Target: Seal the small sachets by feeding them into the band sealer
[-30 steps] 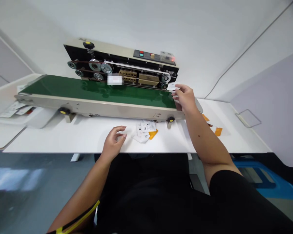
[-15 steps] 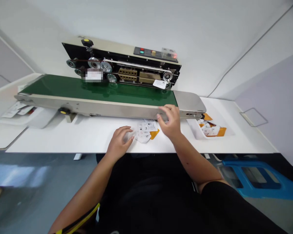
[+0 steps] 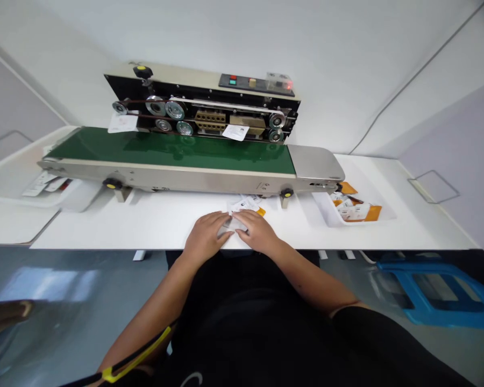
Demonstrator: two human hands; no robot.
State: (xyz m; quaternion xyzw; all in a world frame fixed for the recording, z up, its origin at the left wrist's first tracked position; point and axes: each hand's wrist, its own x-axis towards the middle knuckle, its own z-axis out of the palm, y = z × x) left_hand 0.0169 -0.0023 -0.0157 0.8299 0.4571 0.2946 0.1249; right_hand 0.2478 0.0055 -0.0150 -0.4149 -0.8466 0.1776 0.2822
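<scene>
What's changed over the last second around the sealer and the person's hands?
The right hand has let go of the white sachet it held at the right end of the green conveyor belt and come back beside the left hand. That sachet has travelled left along the sealer, and so has a second sachet. Both hands now meet over a sachet by the small pile. The band sealer and the tray stayed put.

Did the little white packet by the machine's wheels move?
Yes. The white packet has moved left along the sealing machine, getting farther from the silver wheel at the machine's right end.
</scene>
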